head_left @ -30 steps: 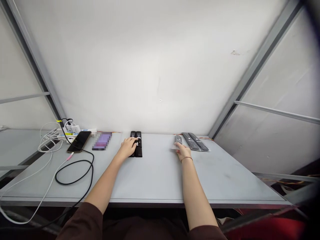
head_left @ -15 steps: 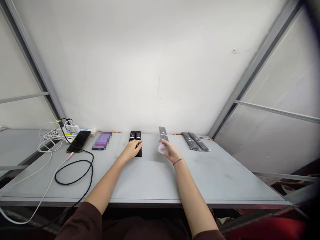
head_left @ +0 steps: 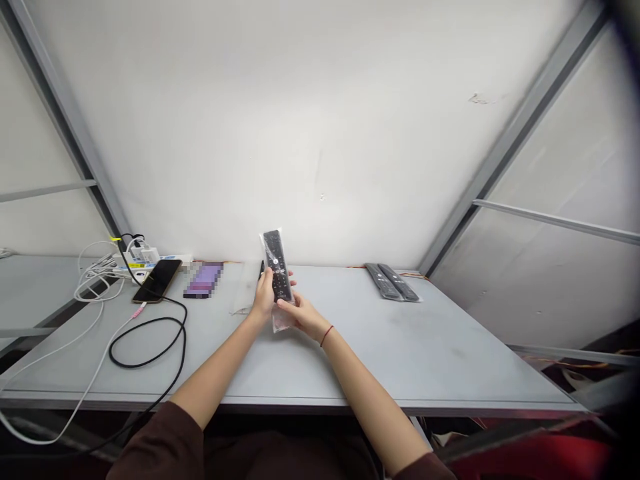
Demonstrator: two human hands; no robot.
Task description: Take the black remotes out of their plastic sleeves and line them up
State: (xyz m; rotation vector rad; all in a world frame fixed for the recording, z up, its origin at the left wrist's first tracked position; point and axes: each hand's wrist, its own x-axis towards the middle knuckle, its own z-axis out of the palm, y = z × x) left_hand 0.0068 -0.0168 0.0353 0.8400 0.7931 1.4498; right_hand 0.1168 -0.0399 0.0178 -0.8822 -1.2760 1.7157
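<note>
Both my hands hold a black remote control (head_left: 277,265) upright in a clear plastic bag (head_left: 281,322) above the middle of the table. My left hand (head_left: 263,300) grips its lower left side, and my right hand (head_left: 297,315) wraps its lower part from the right. A sliver of a black object (head_left: 261,269) shows behind my left hand; the rest is hidden. A thin clear plastic sheet (head_left: 245,287) lies on the table left of my left hand.
Two dark grey remotes (head_left: 393,282) lie side by side at the table's back right. A phone (head_left: 157,281), a pixelated purple item (head_left: 203,280), a power strip (head_left: 150,261) and looped black and white cables (head_left: 149,341) occupy the left.
The bagged remote has moved left from the right of the table to the centre, and it is higher. My left hand has risen from the black remotes and now grips it too.
</note>
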